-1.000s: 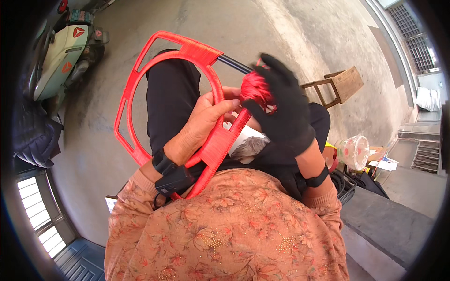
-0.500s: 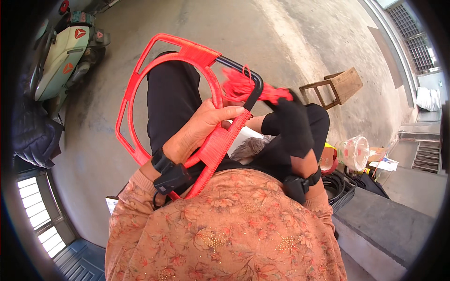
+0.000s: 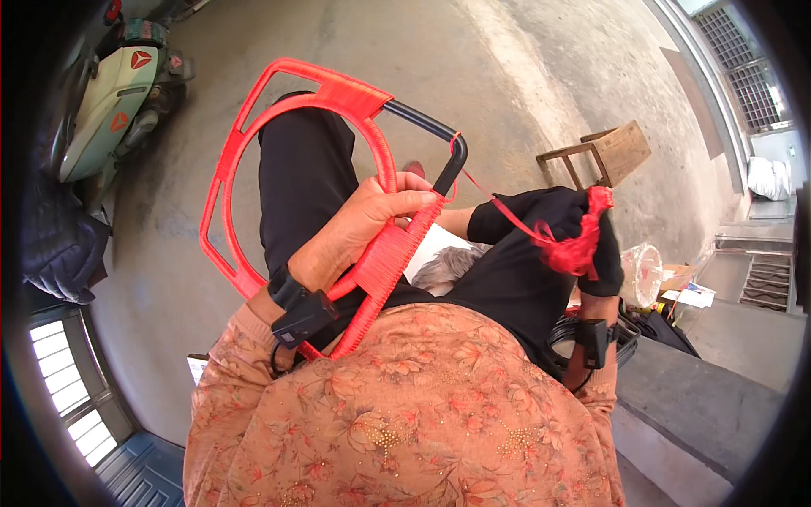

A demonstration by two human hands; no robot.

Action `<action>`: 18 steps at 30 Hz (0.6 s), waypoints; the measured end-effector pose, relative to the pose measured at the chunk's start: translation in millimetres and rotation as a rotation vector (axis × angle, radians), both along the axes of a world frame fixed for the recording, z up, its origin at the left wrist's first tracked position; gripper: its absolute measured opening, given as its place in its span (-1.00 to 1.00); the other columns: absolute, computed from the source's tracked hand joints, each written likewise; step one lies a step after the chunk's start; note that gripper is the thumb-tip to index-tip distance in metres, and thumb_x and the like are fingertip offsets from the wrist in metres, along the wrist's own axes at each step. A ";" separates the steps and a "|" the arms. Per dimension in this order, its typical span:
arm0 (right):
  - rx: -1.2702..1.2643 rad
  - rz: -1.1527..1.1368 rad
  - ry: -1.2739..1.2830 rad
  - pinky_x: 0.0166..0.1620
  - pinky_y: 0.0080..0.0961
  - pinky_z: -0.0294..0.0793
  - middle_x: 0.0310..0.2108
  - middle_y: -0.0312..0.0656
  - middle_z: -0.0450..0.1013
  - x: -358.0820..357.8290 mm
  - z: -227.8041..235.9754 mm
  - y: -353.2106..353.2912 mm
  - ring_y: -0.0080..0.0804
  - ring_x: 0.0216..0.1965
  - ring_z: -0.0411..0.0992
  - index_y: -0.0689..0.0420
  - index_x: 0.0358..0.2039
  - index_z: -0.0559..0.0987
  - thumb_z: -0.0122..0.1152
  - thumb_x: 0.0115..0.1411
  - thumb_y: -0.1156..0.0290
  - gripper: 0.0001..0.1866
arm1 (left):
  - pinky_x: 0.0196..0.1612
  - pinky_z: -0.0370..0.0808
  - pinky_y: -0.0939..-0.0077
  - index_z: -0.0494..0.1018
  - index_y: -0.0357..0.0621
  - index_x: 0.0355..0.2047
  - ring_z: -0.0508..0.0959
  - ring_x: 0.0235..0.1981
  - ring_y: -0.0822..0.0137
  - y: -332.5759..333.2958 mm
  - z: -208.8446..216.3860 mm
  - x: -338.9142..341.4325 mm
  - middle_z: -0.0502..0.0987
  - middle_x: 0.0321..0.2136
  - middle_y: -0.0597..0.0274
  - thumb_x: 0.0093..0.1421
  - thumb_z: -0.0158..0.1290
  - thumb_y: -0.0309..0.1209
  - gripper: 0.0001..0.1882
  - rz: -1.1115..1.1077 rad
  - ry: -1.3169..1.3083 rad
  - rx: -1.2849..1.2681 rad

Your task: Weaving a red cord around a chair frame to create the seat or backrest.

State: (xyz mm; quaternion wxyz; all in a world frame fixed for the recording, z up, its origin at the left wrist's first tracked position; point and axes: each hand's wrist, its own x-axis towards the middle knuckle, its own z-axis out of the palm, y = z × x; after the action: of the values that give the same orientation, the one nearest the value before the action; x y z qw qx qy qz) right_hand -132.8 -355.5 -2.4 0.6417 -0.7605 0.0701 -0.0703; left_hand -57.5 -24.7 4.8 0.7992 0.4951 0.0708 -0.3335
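Observation:
A squarish frame (image 3: 221, 173) with a ring inside it rests over my lap, most of it wrapped in red cord. Its upper right corner is bare black tube (image 3: 422, 120). My left hand (image 3: 376, 211) grips the wrapped side near that corner, thumb on top. In a black glove, my right hand (image 3: 601, 245) is out to the right by my knee, closed on a bundle of red cord (image 3: 570, 251). From the bundle a single red strand (image 3: 507, 209) runs across to the bare corner. Part of the fingers of the right hand is hidden by the bundle.
A small wooden stool (image 3: 621, 154) lies tipped on the concrete floor at the right. At the far left stands a scooter (image 3: 110, 110). Black coiled hose (image 3: 564, 334), a clear plastic bag (image 3: 642, 275) and a grey ledge (image 3: 693, 397) are beside me on the right.
My right hand has swung away to the right and nearer my body with the cord bundle, drawing the strand out long. The left hand keeps its hold on the frame.

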 end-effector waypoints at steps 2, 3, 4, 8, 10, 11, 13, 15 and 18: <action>0.669 0.022 0.151 -0.17 -0.58 0.46 -0.16 -0.18 0.46 27.5 0.0 31.8 -0.44 -0.17 0.46 0.28 0.08 0.39 0.14 0.15 0.48 -0.54 | -0.56 0.46 0.71 0.43 -0.17 -0.31 0.47 -0.58 0.61 -0.5 2.0 -0.3 0.50 -0.53 0.36 0.14 0.14 -0.41 -0.84 0.004 0.000 0.007; 0.578 0.124 0.176 -0.21 -0.57 0.46 -0.23 -0.20 0.47 36.2 1.1 48.0 -0.46 -0.22 0.46 0.27 0.08 0.39 0.13 0.17 0.43 -0.55 | -0.55 0.40 0.78 0.44 -0.15 -0.32 0.44 -0.58 0.65 -1.3 2.7 -0.4 0.49 -0.53 0.40 0.14 0.15 -0.42 -0.85 0.006 0.009 0.010; 0.555 0.212 0.184 -0.25 -0.57 0.46 -0.30 -0.22 0.47 45.0 1.4 64.3 -0.48 -0.28 0.47 0.26 0.08 0.39 0.11 0.20 0.39 -0.55 | -0.55 0.40 0.78 0.44 -0.15 -0.32 0.44 -0.58 0.65 -1.9 3.1 -0.4 0.49 -0.53 0.40 0.14 0.15 -0.42 -0.85 -0.001 0.002 0.011; 0.783 0.476 0.420 -0.27 -0.56 0.46 -0.41 -0.23 0.50 59.7 -5.0 111.4 -0.49 -0.37 0.47 0.29 0.04 0.40 0.08 0.25 0.28 -0.57 | -0.50 0.40 0.76 0.44 -0.17 -0.31 0.44 -0.55 0.63 -1.1 3.2 0.6 0.50 -0.49 0.37 0.12 0.18 -0.40 -0.82 -0.007 -0.008 0.046; 0.276 0.661 0.286 -0.25 -0.58 0.44 -0.40 -0.26 0.49 57.0 -8.3 111.0 -0.55 -0.37 0.44 0.29 -0.09 0.46 0.13 0.22 0.31 -0.66 | -0.45 0.44 0.72 0.44 -0.19 -0.31 0.49 -0.51 0.58 0.8 1.8 1.4 0.52 -0.44 0.32 0.12 0.19 -0.38 -0.79 -0.016 -0.010 0.034; 0.223 0.703 0.253 -0.24 -0.59 0.43 -0.40 -0.27 0.49 54.2 -10.3 107.7 -0.57 -0.37 0.43 0.29 -0.13 0.48 0.14 0.22 0.32 -0.68 | -0.44 0.44 0.72 0.43 -0.19 -0.30 0.50 -0.50 0.58 1.1 0.8 1.4 0.52 -0.43 0.31 0.12 0.19 -0.38 -0.79 -0.007 -0.016 0.032; 0.156 0.631 0.567 -0.25 -0.60 0.41 -0.42 -0.32 0.48 41.8 -9.9 91.8 -0.65 -0.37 0.39 0.27 -0.29 0.53 0.22 0.15 0.38 -0.79 | -0.43 0.45 0.71 0.43 -0.18 -0.29 0.50 -0.50 0.57 1.9 -1.3 1.5 0.52 -0.42 0.31 0.12 0.19 -0.37 -0.78 0.001 -0.019 0.024; 0.084 0.740 0.587 -0.25 -0.59 0.41 -0.44 -0.34 0.48 32.0 -4.1 72.3 -0.67 -0.36 0.38 0.25 -0.34 0.56 0.29 0.09 0.42 -0.82 | -0.43 0.45 0.71 0.41 -0.17 -0.26 0.50 -0.49 0.57 2.8 -2.4 1.4 0.51 -0.41 0.31 0.12 0.19 -0.38 -0.76 0.017 -0.008 0.014; -0.035 0.685 0.549 -0.28 -0.59 0.41 -0.47 -0.32 0.47 29.3 9.2 57.4 -0.65 -0.40 0.38 0.26 -0.33 0.57 0.27 0.11 0.40 -0.81 | -0.43 0.45 0.70 0.40 -0.18 -0.23 0.50 -0.49 0.57 3.3 -2.0 0.8 0.50 -0.41 0.31 0.11 0.19 -0.38 -0.73 0.001 0.038 0.023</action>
State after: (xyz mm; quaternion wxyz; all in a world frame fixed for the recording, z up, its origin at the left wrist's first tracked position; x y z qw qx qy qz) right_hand -103.4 -298.1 6.8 0.5727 -0.7410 -0.0197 0.3501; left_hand -56.7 -21.4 2.7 0.7921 0.4977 0.0901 -0.3418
